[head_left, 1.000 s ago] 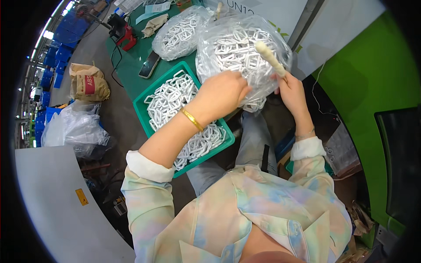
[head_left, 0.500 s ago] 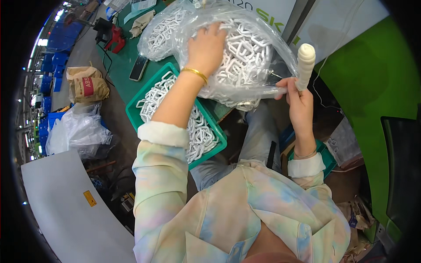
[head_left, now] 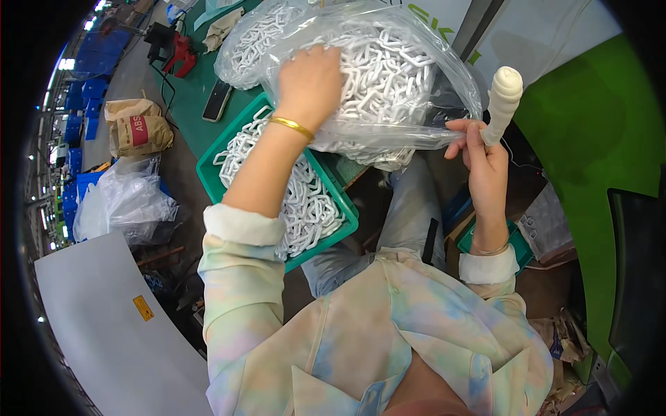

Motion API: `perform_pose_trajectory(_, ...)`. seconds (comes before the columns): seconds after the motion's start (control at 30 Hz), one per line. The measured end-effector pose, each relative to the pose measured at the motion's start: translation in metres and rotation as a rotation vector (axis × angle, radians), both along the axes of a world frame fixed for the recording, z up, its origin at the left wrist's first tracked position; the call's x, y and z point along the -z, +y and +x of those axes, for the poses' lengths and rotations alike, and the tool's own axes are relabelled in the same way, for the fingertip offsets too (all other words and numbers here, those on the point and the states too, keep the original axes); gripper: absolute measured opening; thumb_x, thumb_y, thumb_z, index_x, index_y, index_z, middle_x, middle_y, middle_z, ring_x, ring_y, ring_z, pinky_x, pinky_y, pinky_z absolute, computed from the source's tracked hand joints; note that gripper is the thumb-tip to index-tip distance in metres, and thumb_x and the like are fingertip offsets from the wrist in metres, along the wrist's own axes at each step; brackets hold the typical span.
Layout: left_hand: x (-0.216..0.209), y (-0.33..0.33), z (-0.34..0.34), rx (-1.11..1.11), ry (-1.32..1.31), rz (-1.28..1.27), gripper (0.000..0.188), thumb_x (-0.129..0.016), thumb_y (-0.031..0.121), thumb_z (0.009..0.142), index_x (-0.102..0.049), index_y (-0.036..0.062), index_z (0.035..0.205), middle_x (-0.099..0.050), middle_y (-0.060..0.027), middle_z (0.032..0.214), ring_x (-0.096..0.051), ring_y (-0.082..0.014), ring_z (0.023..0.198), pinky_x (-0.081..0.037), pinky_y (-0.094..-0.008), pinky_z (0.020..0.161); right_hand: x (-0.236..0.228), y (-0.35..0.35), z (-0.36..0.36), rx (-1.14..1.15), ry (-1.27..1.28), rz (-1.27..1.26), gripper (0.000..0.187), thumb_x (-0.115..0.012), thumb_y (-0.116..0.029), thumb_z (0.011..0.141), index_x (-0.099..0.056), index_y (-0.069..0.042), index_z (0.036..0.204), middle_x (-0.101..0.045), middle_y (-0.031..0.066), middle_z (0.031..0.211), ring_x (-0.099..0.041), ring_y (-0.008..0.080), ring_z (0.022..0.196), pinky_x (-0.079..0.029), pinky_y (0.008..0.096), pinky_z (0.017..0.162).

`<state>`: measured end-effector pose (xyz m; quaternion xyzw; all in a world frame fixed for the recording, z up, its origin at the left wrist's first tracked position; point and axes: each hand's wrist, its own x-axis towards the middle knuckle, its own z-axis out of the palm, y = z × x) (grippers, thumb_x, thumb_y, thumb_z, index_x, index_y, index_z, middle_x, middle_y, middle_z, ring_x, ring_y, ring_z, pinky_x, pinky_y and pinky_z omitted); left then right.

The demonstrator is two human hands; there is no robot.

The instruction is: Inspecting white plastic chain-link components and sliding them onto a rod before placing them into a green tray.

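Note:
A clear plastic bag [head_left: 416,135] full of white plastic chain [head_left: 378,76] lies on the green table, its mouth facing me. My left hand [head_left: 310,87], a gold bangle at its wrist, is at the bag's left side against the chain. Its fingers curl down and their tips are hidden. My right hand [head_left: 485,156] pinches the bag's edge between thumb and fingers, drawing it rightward. A cream ribbed sheath [head_left: 504,100] sticks up from that hand, seemingly over a finger. Beneath my left forearm, a green crate [head_left: 347,208] holds more white chain [head_left: 312,208].
Another bag of chain [head_left: 260,41] sits behind to the left. A phone [head_left: 217,100] and a red-and-black device [head_left: 182,59] are on the green table [head_left: 191,97]. A brown paper sack [head_left: 139,132] and crumpled plastic [head_left: 125,208] lie farther left. A green panel [head_left: 590,125] bounds the right.
My left hand has shifted left and slightly down. My right hand has moved right with the bag's edge, spreading the mouth wider and pulling the plastic straighter.

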<state>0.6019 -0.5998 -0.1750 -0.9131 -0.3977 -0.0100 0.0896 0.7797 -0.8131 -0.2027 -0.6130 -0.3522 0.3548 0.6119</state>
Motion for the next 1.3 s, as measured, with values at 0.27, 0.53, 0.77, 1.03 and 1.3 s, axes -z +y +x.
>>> perform_pose_trajectory(0.27,0.018,-0.022,0.019,0.419,-0.517,-0.084,0.041,-0.064,0.019,0.084,-0.059,0.0159,0.124,-0.056,-0.0129,0.132,-0.054,-0.0324,0.12,-0.049,-0.043,0.093,0.003,-0.005,0.002,0.009,-0.02,-0.041,0.038,-0.044,-0.033,0.105,-0.067,-0.002,0.108,-0.06,-0.001,0.071,-0.031,0.0002,0.057,-0.023,0.0179,0.053)
perform_pose_trajectory(0.53,0.022,0.034,0.004,0.017,-0.046,0.035,0.048,-0.063,0.029,0.087,-0.055,0.0157,0.132,-0.052,-0.0137,0.139,-0.048,-0.0328,0.128,-0.042,-0.0511,0.101,-0.003,-0.005,-0.009,-0.033,-0.043,-0.043,0.037,-0.046,-0.033,0.104,-0.067,-0.003,0.106,-0.061,-0.0006,0.071,-0.032,0.001,0.058,-0.024,0.0183,0.054)
perform_pose_trajectory(0.77,0.031,-0.002,-0.013,0.166,-0.022,-0.068,0.039,-0.057,0.025,0.09,-0.061,0.0121,0.126,-0.049,-0.0167,0.141,-0.044,-0.0357,0.132,-0.042,-0.0524,0.102,0.01,-0.021,0.001,-0.04,-0.114,-0.079,0.036,-0.048,-0.033,0.104,-0.065,-0.004,0.093,-0.062,0.0003,0.071,-0.037,0.0022,0.06,-0.028,0.0197,0.056)
perform_pose_trajectory(1.03,0.0,-0.034,-0.043,0.269,-0.287,0.059,0.033,-0.06,0.021,0.089,-0.064,0.006,0.119,-0.055,-0.0172,0.133,-0.054,-0.035,0.119,-0.046,-0.0416,0.099,0.001,-0.029,-0.023,-0.08,-0.141,-0.007,0.032,-0.047,-0.03,0.105,-0.064,-0.003,0.101,-0.058,-0.0008,0.067,-0.038,0.0018,0.058,-0.027,0.019,0.055)
perform_pose_trajectory(1.3,-0.009,-0.151,-0.087,0.292,-0.361,0.026,0.041,-0.068,0.029,0.085,-0.063,0.0078,0.12,-0.056,-0.0103,0.131,-0.047,-0.0294,0.127,-0.033,-0.0508,0.108,-0.009,-0.066,-0.034,0.018,-0.094,0.038,0.034,-0.043,-0.029,0.106,-0.063,-0.003,0.114,-0.051,-0.0024,0.063,-0.033,0.0011,0.053,-0.023,0.0183,0.05)
